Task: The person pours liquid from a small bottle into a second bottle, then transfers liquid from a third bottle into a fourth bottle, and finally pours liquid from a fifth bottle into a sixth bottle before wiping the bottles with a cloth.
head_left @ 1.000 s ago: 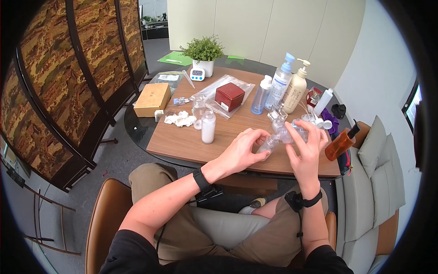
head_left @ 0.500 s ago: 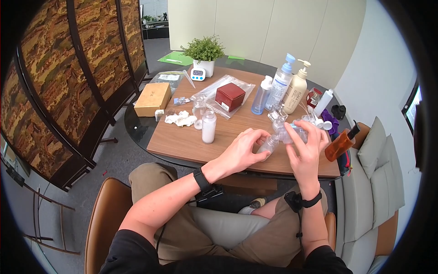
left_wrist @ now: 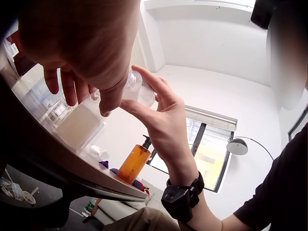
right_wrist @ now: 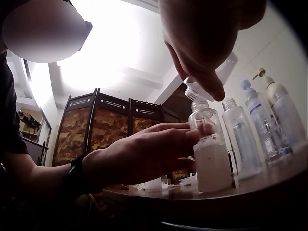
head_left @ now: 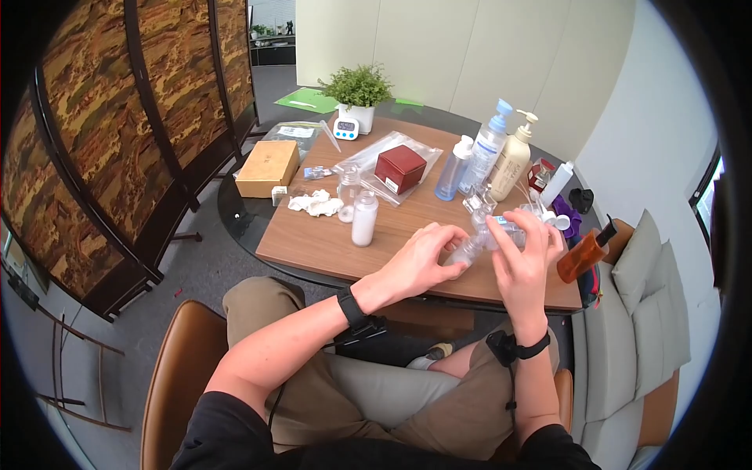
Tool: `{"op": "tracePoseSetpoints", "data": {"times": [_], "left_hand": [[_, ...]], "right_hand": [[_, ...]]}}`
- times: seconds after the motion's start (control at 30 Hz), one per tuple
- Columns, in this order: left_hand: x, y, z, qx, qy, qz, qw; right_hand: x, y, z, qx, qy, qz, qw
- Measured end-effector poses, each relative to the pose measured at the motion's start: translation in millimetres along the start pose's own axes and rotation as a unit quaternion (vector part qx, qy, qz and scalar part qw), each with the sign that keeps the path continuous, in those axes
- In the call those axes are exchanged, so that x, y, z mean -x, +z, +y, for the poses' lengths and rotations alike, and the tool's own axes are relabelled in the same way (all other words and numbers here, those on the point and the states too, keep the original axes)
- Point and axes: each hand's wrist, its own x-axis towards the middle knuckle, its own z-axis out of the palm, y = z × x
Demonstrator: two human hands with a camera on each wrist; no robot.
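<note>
My left hand (head_left: 423, 262) grips a clear bottle (right_wrist: 211, 163) standing on the table near its front edge, thumb and fingers around its side. Cloudy liquid fills its lower part. My right hand (head_left: 526, 254) pinches a second clear bottle (left_wrist: 139, 89) between thumb and fingers. That one is tilted, its threaded neck right at the mouth of the standing bottle, as the right wrist view shows. An uncapped clear bottle (right_wrist: 243, 139) stands close beside them. In the head view both held bottles are partly hidden by the hands.
Left on the table (head_left: 313, 251) stand a bottle of whitish liquid (head_left: 364, 219), crumpled tissue (head_left: 316, 203) and a cardboard box (head_left: 268, 168). Behind are a dark red box (head_left: 400, 168) and a timer (head_left: 345, 129). Pump bottles (head_left: 511, 160) stand back right, an amber one (head_left: 580, 258) at the right edge.
The head view has shifted slightly, so the table's things appear a little further right and lower. Both hands keep nearly the same pose on their bottles.
</note>
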Motion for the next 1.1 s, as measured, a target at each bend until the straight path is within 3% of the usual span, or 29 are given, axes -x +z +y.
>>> {"op": "tracePoseSetpoints", "data": {"times": [1.1], "left_hand": [[1.3, 2.1, -2.7, -0.004, 0.023, 0.015, 1.0]], "right_hand": [[-6.0, 2.9, -7.9, 0.032, -0.006, -0.002, 0.999]]}}
